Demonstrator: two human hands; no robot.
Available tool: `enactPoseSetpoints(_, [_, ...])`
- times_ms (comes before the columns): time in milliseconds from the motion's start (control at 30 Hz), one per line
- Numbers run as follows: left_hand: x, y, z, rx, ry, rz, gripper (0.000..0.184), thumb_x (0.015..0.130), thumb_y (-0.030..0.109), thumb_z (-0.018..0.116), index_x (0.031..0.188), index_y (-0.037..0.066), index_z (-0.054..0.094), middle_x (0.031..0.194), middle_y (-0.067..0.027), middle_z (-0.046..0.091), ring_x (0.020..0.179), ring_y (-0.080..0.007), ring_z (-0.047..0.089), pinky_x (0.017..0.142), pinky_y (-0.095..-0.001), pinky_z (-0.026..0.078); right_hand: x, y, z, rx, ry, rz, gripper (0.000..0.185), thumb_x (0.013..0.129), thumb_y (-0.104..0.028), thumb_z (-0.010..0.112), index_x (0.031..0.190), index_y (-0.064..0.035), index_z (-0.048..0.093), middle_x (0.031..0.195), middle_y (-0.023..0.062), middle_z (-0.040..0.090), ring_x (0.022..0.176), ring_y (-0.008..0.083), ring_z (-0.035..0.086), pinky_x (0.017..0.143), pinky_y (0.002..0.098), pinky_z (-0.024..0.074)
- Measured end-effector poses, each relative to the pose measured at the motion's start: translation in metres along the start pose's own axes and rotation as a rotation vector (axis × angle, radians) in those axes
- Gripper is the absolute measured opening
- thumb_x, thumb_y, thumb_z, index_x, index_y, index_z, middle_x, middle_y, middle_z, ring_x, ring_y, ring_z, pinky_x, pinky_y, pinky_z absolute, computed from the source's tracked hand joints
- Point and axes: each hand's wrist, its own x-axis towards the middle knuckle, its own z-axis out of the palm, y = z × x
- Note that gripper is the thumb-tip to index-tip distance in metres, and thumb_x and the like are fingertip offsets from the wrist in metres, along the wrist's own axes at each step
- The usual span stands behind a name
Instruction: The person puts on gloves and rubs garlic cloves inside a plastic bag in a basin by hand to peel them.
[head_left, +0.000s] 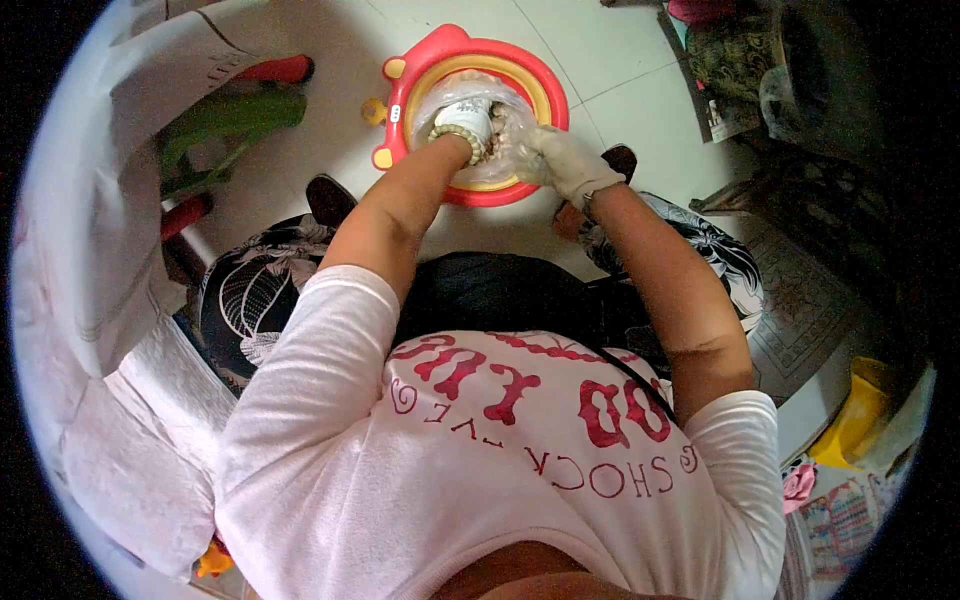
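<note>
A red and yellow plastic basin (552, 75) stands on the floor between my feet, with a clear plastic bag (508, 93) spread inside it. Small pale and brownish pieces (497, 143) lie in the bag, too small to name. My left hand (464, 121), in a white glove with printing and a beaded-looking cuff, reaches down into the bag; its fingers are hidden. My right hand (560, 160), in a whitish, smudged glove, is at the basin's right side. Its fingers are closed on the edge of the bag.
Light floor tiles (620, 110) surround the basin. Draped white cloth (100, 200) hangs at the left, near a green object (235, 125) with red ends. Dark furniture and a plastic bag (780, 100) stand at the upper right. A yellow object (855, 415) is at the lower right.
</note>
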Motion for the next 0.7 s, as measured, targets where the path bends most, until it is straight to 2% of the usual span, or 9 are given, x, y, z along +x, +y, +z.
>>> enactPoseSetpoints(200, [0.016, -0.009, 0.015, -0.01, -0.132, -0.056, 0.043, 0.08, 0.033, 0.058, 0.118, 0.013, 0.054, 0.122, -0.0148, 0.052, 0.115, -0.0309, 0.047, 0.099, -0.0395, 0.034, 0.044, 0.027, -0.024, -0.511, -0.098, -0.362, 0.03, 0.087, -0.029, 0.053, 0.106, -0.0059, 0.054, 0.098, 0.0041, 0.058, 0.086, 0.0129, 0.057, 0.073, 0.0268, 0.0506])
enactPoseSetpoints(300, [0.012, -0.005, 0.007, -0.07, -0.069, -0.027, 0.037, 0.082, 0.031, 0.057, 0.116, 0.014, 0.056, 0.119, -0.013, 0.054, 0.113, -0.0291, 0.049, 0.097, -0.0388, 0.036, 0.06, 0.033, -0.034, -0.406, -0.138, -0.388, 0.029, 0.087, -0.029, 0.052, 0.104, -0.0053, 0.055, 0.096, 0.0053, 0.058, 0.085, 0.0132, 0.058, 0.072, 0.0281, 0.051])
enactPoseSetpoints(333, [0.009, -0.006, 0.005, -0.066, -0.069, -0.027, 0.037, 0.082, 0.031, 0.057, 0.116, 0.014, 0.056, 0.119, -0.013, 0.054, 0.113, -0.0291, 0.049, 0.097, -0.0388, 0.036, 0.06, 0.03, -0.039, -0.656, -0.1, -0.468, 0.027, 0.087, -0.027, 0.052, 0.102, -0.0048, 0.056, 0.094, 0.0059, 0.059, 0.083, 0.0137, 0.059, 0.07, 0.0279, 0.0509])
enactPoseSetpoints(400, [-0.002, -0.007, -0.001, -0.437, -0.007, -0.077, 0.038, 0.082, 0.032, 0.057, 0.11, 0.006, 0.058, 0.105, -0.0171, 0.06, 0.095, -0.03, 0.058, 0.084, -0.0381, 0.044, 0.07, 0.036, -0.05, -0.899, -0.061, -0.552, 0.025, 0.087, -0.025, 0.052, 0.101, -0.0043, 0.056, 0.092, 0.0065, 0.059, 0.081, 0.0142, 0.059, 0.069, 0.0277, 0.0509])
enactPoseSetpoints(433, [-0.008, -0.007, -0.006, -0.429, -0.003, -0.077, 0.038, 0.082, 0.032, 0.057, 0.11, 0.006, 0.058, 0.105, -0.0171, 0.06, 0.095, -0.03, 0.058, 0.084, -0.0381, 0.044, 0.082, 0.041, -0.054, -0.789, -0.023, -0.469, 0.022, 0.087, -0.022, 0.051, 0.099, -0.0043, 0.057, 0.09, 0.0066, 0.06, 0.079, 0.0144, 0.059, 0.067, 0.0279, 0.0506])
enactPoseSetpoints(500, [-0.024, -0.005, -0.022, -1.011, -0.257, -0.206, 0.036, 0.085, 0.032, 0.057, 0.109, 0.004, 0.058, 0.098, -0.0128, 0.063, 0.085, -0.0218, 0.06, 0.075, -0.0324, 0.048, 0.053, 0.015, -0.026, 0.104, 0.017, 0.02, 0.017, 0.087, -0.016, 0.05, 0.097, -0.0045, 0.058, 0.084, 0.0071, 0.06, 0.07, 0.0146, 0.057, 0.066, 0.0296, 0.0499])
enactPoseSetpoints(533, [-0.032, -0.002, -0.034, -1.301, -0.38, -0.262, 0.036, 0.086, 0.032, 0.056, 0.108, 0.004, 0.059, 0.094, -0.0107, 0.064, 0.081, -0.0177, 0.061, 0.07, -0.0296, 0.05, 0.04, 0.006, -0.017, 0.097, 0.005, 0.008, 0.017, 0.087, -0.016, 0.05, 0.097, -0.0045, 0.058, 0.084, 0.0071, 0.06, 0.07, 0.0146, 0.057, 0.066, 0.0296, 0.0499])
enactPoseSetpoints(567, [-0.046, 0.01, -0.059, -1.179, -0.394, -0.17, 0.032, 0.088, 0.029, 0.056, 0.11, 0.007, 0.059, 0.094, -0.0073, 0.064, 0.076, -0.0109, 0.06, 0.064, -0.0243, 0.05, 0.032, 0.002, -0.012, -0.182, -0.09, -0.185, 0.019, 0.087, -0.016, 0.05, 0.1, -0.0044, 0.057, 0.086, 0.0071, 0.06, 0.071, 0.014, 0.056, 0.068, 0.03, 0.0495])
enactPoseSetpoints(700, [-0.086, 0.032, -0.12, -0.922, -0.31, -0.194, 0.038, 0.086, 0.028, 0.06, 0.117, 0.006, 0.055, 0.095, -0.0081, 0.064, 0.078, -0.014, 0.06, 0.066, -0.0281, 0.051, -0.001, -0.016, 0.024, -0.091, -0.239, -0.233, 0.035, 0.091, -0.026, 0.051, 0.119, -0.0048, 0.051, 0.099, 0.0011, 0.058, 0.088, 0.0104, 0.053, 0.077, 0.0272, 0.0473])
